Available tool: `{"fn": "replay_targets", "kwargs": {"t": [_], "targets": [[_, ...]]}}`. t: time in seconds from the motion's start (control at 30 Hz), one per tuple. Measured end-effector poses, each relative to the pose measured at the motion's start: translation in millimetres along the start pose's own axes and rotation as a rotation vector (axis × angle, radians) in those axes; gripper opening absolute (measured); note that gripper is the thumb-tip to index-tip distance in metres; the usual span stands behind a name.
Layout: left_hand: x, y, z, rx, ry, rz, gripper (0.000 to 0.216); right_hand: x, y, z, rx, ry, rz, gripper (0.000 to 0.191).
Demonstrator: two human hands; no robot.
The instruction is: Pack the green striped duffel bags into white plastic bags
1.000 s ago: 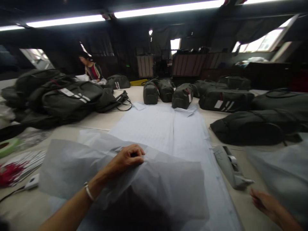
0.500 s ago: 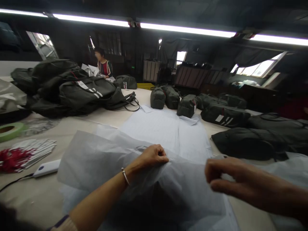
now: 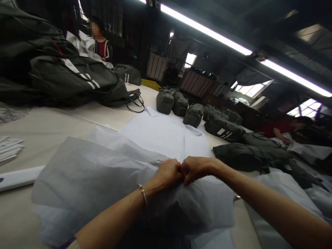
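Observation:
A thin, translucent whitish sheet [image 3: 103,173] spreads in front of me, crumpled over a dark shape beneath it that I cannot make out clearly. My left hand [image 3: 169,172], with a silver bracelet at the wrist, is closed on the gathered upper part of this sheet. Right against it, knuckles nearly touching, my right hand [image 3: 195,168] is closed at the same spot of the sheet. The fingertips of both hands are partly hidden. Flat white sheets [image 3: 163,135] lie on the table beyond.
Dark green duffel bags [image 3: 75,76] are piled at left; smaller bags [image 3: 193,115] and more duffels [image 3: 238,155] line the right. White tags [image 3: 9,148] and a white corded device [image 3: 20,177] lie on the left. One person [image 3: 102,46] stands far left, another [image 3: 280,133] at right.
My right hand has come in from the right and closed on the sheet beside my left hand. The left hand keeps its hold. My view has tilted and turned to the right.

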State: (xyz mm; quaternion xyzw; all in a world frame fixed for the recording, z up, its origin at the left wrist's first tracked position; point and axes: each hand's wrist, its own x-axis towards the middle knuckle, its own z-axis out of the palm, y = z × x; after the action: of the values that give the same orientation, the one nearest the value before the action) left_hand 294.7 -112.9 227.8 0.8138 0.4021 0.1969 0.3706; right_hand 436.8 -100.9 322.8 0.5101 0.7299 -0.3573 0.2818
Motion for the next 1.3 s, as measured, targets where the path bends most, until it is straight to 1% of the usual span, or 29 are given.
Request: {"fn": "replay_targets", "kwargs": {"t": [0.17, 0.27, 0.37, 0.43, 0.5, 0.57, 0.67, 0.7, 0.77, 0.87, 0.93, 0.97, 1.03, 1.1, 1.17, 1.23, 1.27, 1.3], "targets": [[2.7, -7.6, 2.9, 0.006, -0.005, 0.024, 0.025, 17.4, 7.3, -8.3, -0.048, -0.034, 0.014, 0.031], [3.1, -8.9, 4.8, 0.017, 0.006, 0.025, 0.028, 24.6, 12.7, -10.3, -0.047, -0.055, 0.004, 0.031], [2.4, -9.0, 7.3, 0.027, 0.017, 0.017, 0.022, 32.0, 18.5, -11.0, -0.15, 0.003, -0.066, 0.033], [1.3, -9.1, 8.1, 0.013, 0.022, 0.018, 0.018, 38.7, 24.6, -11.3, -0.248, 0.057, -0.117, 0.041], [0.0, -8.9, 7.2, -0.018, 0.011, 0.004, 0.015, 47.7, 34.6, -11.5, -0.271, 0.084, -0.148, 0.05], [-1.2, -8.1, 4.9, -0.054, -0.007, -0.032, 0.012, 58.1, 49.6, -11.5, -0.185, 0.058, -0.18, 0.057], [-2.3, -6.5, 1.9, -0.079, -0.017, -0.062, 0.005, 70.1, 78.8, -11.6, 0.038, -0.032, -0.219, 0.063], [-2.5, -6.3, 1.7, -0.081, -0.02, -0.065, 0.005, 71.8, 88.2, -11.7, 0.109, -0.039, -0.213, 0.065], [-2.8, -6.9, 2.4, -0.076, -0.02, -0.06, 0.005, 70.6, 102.4, -10.8, 0.24, 0.003, -0.2, 0.066], [-2.7, -9.4, 3.9, -0.061, 0.009, -0.038, 0.005, 62.3, 106.8, -3.4, 0.379, 0.046, -0.254, 0.063], [-2.1, -10.3, 3.7, -0.044, 0.023, -0.025, 0.005, 56.3, 101.8, 5.7, 0.383, 0.041, -0.267, 0.06], [-1.5, -10.2, 3.4, -0.032, 0.021, -0.022, 0.006, 53.1, 98.8, 10.4, 0.356, 0.054, -0.241, 0.059], [0.3, -8.9, 3.6, -0.01, 0.002, -0.008, 0.007, 45.4, 93.7, 17.6, 0.283, 0.146, -0.162, 0.056], [2.9, -7.3, 4.6, 0.028, -0.028, 0.021, 0.01, 34.8, 87.7, 20.2, 0.229, 0.3, -0.119, 0.052], [4.7, -6.5, 2.8, 0.073, -0.082, 0.072, 0.016, 22.2, 75.3, 19.9, 0.224, 0.474, -0.123, 0.051], [2.0, -7.1, -8.6, 0.128, -0.099, 0.157, 0.022, 9.7, 52.4, 20.8, 0.244, 0.616, -0.162, 0.049], [-2.6, -8.7, -20.3, 0.166, -0.08, 0.206, 0.024, 4.6, 37.2, 22.9, 0.25, 0.673, -0.179, 0.049], [-9.9, -12.3, -36.7, 0.205, -0.04, 0.238, 0.024, 0.7, 20.3, 26.2, 0.254, 0.719, -0.192, 0.05]]}}
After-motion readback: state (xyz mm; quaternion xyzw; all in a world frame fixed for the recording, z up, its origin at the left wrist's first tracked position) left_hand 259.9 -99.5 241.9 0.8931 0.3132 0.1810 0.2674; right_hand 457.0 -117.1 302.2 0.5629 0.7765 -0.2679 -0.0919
